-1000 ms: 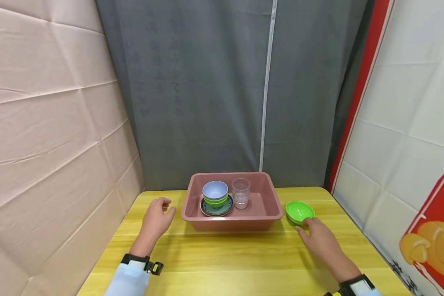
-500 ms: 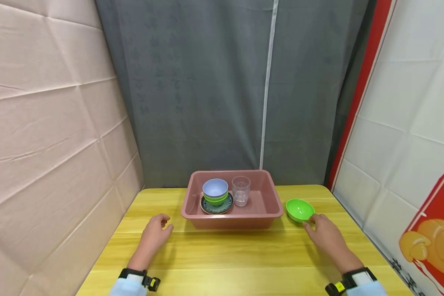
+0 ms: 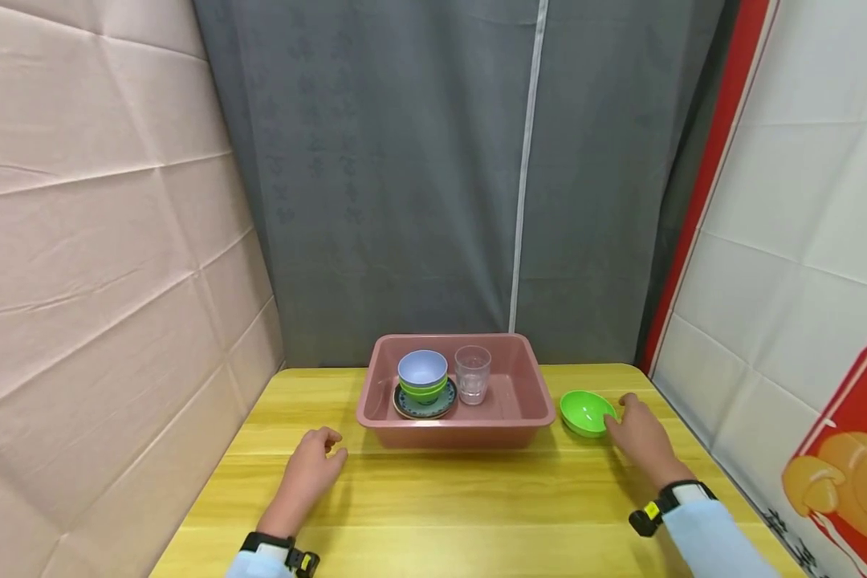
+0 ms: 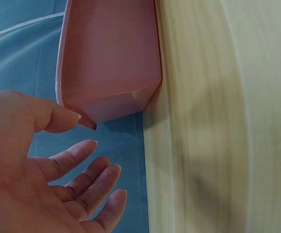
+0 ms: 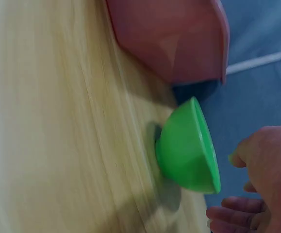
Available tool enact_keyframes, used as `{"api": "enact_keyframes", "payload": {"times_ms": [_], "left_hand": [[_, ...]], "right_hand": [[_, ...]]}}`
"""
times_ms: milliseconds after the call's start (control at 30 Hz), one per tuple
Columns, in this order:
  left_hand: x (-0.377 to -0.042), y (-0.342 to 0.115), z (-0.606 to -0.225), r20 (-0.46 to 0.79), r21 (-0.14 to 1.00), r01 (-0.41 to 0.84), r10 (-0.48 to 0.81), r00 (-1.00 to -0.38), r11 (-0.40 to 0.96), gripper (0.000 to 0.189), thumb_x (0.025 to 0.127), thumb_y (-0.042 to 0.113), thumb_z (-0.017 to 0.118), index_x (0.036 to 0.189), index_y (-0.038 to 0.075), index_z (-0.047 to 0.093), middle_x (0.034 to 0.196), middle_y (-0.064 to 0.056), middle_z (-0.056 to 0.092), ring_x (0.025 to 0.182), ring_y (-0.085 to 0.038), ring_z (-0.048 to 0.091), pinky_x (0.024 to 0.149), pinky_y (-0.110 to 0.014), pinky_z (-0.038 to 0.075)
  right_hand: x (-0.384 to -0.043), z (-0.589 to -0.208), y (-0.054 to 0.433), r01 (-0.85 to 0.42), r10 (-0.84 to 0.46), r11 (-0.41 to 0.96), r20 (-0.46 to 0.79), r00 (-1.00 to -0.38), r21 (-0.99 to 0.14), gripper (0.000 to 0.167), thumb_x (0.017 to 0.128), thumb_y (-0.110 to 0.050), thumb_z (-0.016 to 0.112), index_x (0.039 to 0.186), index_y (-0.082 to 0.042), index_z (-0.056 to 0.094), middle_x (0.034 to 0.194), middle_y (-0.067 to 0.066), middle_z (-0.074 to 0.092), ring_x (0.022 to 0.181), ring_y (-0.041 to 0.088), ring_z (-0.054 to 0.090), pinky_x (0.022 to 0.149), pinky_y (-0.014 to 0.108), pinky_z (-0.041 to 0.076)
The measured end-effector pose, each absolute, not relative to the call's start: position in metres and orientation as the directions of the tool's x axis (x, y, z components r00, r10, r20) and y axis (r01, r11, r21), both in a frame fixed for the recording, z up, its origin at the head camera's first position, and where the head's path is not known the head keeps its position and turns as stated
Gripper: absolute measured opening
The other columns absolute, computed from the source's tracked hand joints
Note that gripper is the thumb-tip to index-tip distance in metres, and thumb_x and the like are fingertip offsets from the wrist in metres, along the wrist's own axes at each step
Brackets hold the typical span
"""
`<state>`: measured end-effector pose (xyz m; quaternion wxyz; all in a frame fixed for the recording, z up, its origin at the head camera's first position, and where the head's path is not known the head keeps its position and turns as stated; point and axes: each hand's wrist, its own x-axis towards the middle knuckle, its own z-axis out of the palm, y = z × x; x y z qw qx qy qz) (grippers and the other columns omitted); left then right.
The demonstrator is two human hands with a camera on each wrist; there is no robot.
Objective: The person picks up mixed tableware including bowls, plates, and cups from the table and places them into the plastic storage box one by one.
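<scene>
A green bowl (image 3: 585, 413) stands upright on the table, to the right of a pink plastic basin (image 3: 455, 434). My right hand (image 3: 639, 437) is at the bowl's right side; in the right wrist view the thumb and fingers (image 5: 235, 213) are spread apart near the rim, with a gap to the bowl (image 5: 184, 145). My left hand (image 3: 309, 466) hovers left of the basin, holding nothing, its fingers loosely bent in the left wrist view. Inside the basin, a light blue bowl (image 3: 422, 368) is stacked over green bowl edges (image 3: 424, 394) on a dark patterned plate (image 3: 444, 401). Beside them stands a clear glass (image 3: 473, 376).
The yellow wooden table (image 3: 455, 514) extends in front of the basin. A grey curtain (image 3: 397, 177) hangs behind it. Pale cloth (image 3: 108, 265) covers the left side, and a white panel (image 3: 802, 209) with a red printed area stands at the right.
My right hand has shifted from the bowl's front right to its right side, moving right and slightly farther away. My left hand has drifted a little nearer to me. The dishes stay put.
</scene>
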<state>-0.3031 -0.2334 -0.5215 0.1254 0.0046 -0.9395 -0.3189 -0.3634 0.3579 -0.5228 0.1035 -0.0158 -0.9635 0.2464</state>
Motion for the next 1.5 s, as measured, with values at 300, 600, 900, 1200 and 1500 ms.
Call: {"api": "enact_keyframes", "payload": {"times_ms": [300,600,900,1200,1500], "left_hand": [[-0.303,-0.233,-0.526,0.211,0.595,0.072,-0.069,-0.975,0.801,0.028,0.099,0.013,0.074,0.122,-0.003,0.073,0.113,-0.016,0.066,0.105,-0.035,0.066,0.093,-0.056,0.057],[-0.301,-0.233,-0.528,0.185,0.590,0.067,-0.055,-0.981,0.804,0.027,0.100,0.010,0.074,0.124,-0.002,0.074,0.117,-0.016,0.067,0.110,-0.035,0.068,0.096,-0.057,0.058],[-0.300,-0.235,-0.526,0.191,0.605,0.076,-0.052,-0.980,0.793,0.027,0.099,0.010,0.074,0.124,-0.002,0.074,0.119,-0.017,0.067,0.112,-0.036,0.068,0.097,-0.057,0.058],[-0.299,-0.239,-0.519,0.165,0.671,0.064,-0.064,-0.984,0.739,0.024,0.101,0.008,0.071,0.123,-0.002,0.074,0.122,-0.017,0.068,0.112,-0.035,0.069,0.095,-0.055,0.059],[-0.299,-0.246,-0.506,0.134,0.716,0.039,-0.083,-0.987,0.697,0.024,0.104,0.010,0.069,0.125,-0.001,0.074,0.125,-0.017,0.071,0.111,-0.034,0.071,0.089,-0.050,0.062]], "right_hand": [[-0.400,-0.540,0.373,-0.024,0.057,0.860,0.144,-0.988,-0.510,0.055,0.108,-0.021,0.056,0.136,0.026,0.050,0.131,0.046,0.062,0.122,0.061,0.062,0.104,0.070,0.052],[-0.408,-0.546,0.378,0.007,0.073,0.806,0.088,-0.993,-0.592,0.046,0.103,-0.011,0.054,0.128,0.027,0.057,0.120,0.040,0.067,0.103,0.047,0.065,0.095,0.059,0.057],[-0.402,-0.546,0.378,0.069,0.141,0.614,0.024,-0.990,-0.787,0.050,0.105,-0.009,0.052,0.138,0.029,0.050,0.120,0.044,0.063,0.074,0.029,0.076,0.065,0.035,0.066],[-0.387,-0.530,0.377,0.102,0.195,0.562,0.012,-0.981,-0.821,0.052,0.110,-0.016,0.047,0.140,0.026,0.050,0.120,0.041,0.063,0.080,0.029,0.075,0.072,0.038,0.067],[-0.361,-0.493,0.366,0.067,0.208,0.449,0.031,-0.978,-0.891,0.050,0.111,-0.015,0.047,0.141,0.025,0.050,0.124,0.040,0.061,0.074,0.017,0.074,0.070,0.033,0.067]]}}
